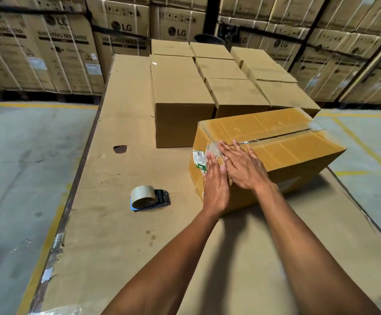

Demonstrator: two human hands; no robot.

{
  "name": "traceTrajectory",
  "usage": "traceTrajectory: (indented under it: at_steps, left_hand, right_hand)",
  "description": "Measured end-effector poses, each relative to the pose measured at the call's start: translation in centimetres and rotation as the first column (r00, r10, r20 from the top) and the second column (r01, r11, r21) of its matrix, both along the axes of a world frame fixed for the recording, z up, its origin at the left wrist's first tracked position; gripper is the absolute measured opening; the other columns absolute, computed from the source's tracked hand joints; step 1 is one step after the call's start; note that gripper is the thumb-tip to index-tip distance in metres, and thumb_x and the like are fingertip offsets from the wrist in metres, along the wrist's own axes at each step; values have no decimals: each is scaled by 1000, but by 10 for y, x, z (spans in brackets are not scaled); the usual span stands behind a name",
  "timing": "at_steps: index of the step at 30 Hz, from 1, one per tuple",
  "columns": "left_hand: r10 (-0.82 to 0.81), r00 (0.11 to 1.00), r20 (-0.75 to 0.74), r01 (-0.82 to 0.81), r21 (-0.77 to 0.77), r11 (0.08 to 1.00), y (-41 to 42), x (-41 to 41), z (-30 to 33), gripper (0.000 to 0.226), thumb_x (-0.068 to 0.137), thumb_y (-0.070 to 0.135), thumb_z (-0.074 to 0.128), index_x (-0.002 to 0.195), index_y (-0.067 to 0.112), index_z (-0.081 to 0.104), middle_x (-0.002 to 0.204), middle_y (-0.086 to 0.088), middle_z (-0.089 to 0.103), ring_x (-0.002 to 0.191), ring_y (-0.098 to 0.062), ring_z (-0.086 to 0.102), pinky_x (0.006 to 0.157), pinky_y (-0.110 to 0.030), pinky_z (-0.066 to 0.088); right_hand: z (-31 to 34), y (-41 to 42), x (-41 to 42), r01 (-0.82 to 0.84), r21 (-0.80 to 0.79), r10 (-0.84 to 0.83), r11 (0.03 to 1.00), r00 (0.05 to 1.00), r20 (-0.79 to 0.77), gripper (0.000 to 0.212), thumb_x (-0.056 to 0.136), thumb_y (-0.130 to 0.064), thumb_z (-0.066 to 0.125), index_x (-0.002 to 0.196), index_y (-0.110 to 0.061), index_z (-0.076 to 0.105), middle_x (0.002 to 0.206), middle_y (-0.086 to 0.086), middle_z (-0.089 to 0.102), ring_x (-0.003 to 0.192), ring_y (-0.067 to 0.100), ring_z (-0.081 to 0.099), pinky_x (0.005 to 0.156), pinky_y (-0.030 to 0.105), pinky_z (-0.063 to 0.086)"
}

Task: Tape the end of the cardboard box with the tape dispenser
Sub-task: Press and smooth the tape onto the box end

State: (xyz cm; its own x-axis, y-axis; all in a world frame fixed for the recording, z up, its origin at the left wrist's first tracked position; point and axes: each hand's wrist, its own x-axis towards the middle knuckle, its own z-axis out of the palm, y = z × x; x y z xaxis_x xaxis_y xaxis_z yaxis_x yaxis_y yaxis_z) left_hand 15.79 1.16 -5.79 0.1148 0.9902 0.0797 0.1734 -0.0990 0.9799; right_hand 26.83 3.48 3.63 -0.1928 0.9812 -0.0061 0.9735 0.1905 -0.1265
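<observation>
A brown cardboard box (282, 137) lies on a flat cardboard sheet, its top seam covered by clear tape. My left hand (215, 183) lies flat against the box's near end, fingers together over a white and green label. My right hand (241, 164) rests flat on the top edge of the same end, pressing on a clear tape strip that folds over the corner. The tape dispenser (149, 197), with a blue and black body and a roll of clear tape, lies on the sheet to the left of the box, held by neither hand.
Several closed plain cardboard boxes (180, 96) stand in rows behind the taped one. The cardboard sheet (121, 235) has a small dark hole (119, 148). Stacks of large washing machine cartons (64, 53) line the back. Grey concrete floor with yellow lines lies on both sides.
</observation>
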Motion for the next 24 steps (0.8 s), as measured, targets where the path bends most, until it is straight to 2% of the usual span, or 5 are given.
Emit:
traceTrajectory:
  at_steps: [8, 13, 16, 20, 24]
  left_hand:
    - [47, 997, -63, -55, -144, 988, -5, -4, -21, 116, 84, 99, -2, 174, 27, 1, 181, 11, -2, 165, -3, -4, 135, -50, 2]
    - [98, 995, 32, -99, 34, 995, 10, 3, 15, 75, 108, 70, 11, 172, 35, -6, 179, 17, -9, 165, -1, -7, 136, -47, 3]
    - [109, 992, 56, -113, 60, 992, 22, 8, 20, 72, 110, 67, 11, 173, 33, 1, 180, 16, -6, 165, 1, -5, 137, -47, 6]
    - [127, 988, 85, -133, 59, 989, 22, 10, 5, 72, 111, 67, 11, 174, 33, 3, 180, 19, 1, 164, 4, -1, 136, -39, 8]
    - [133, 991, 15, -132, -32, 991, 16, 7, -20, 83, 103, 80, 4, 174, 35, 1, 179, 20, 6, 165, 0, 4, 136, -40, 12]
  right_hand:
    - [-5, 3, -7, 94, -1, -94, 996, 996, 9, 77, 98, -53, 10, 170, -24, 8, 176, -10, 3, 164, 17, -2, 133, 52, -1]
    - [6, 7, 0, -37, -24, 38, 999, 998, 43, 63, 109, -47, 18, 169, -33, 3, 176, -14, -3, 163, 18, -12, 131, 57, -5]
    - [10, 13, 7, -160, -71, 160, 985, 987, 6, 59, 112, -44, 18, 167, -40, -1, 174, -21, -3, 162, 12, -13, 132, 54, -5]
    - [3, 14, 8, -134, -43, 133, 990, 991, -20, 64, 105, -47, 14, 168, -40, 4, 174, -23, 3, 163, 11, -4, 133, 54, 1]
    - [-1, 16, 5, -89, -26, 88, 996, 996, -12, 62, 110, -37, 25, 169, -33, 4, 175, -17, 6, 164, 17, -4, 133, 55, 0]
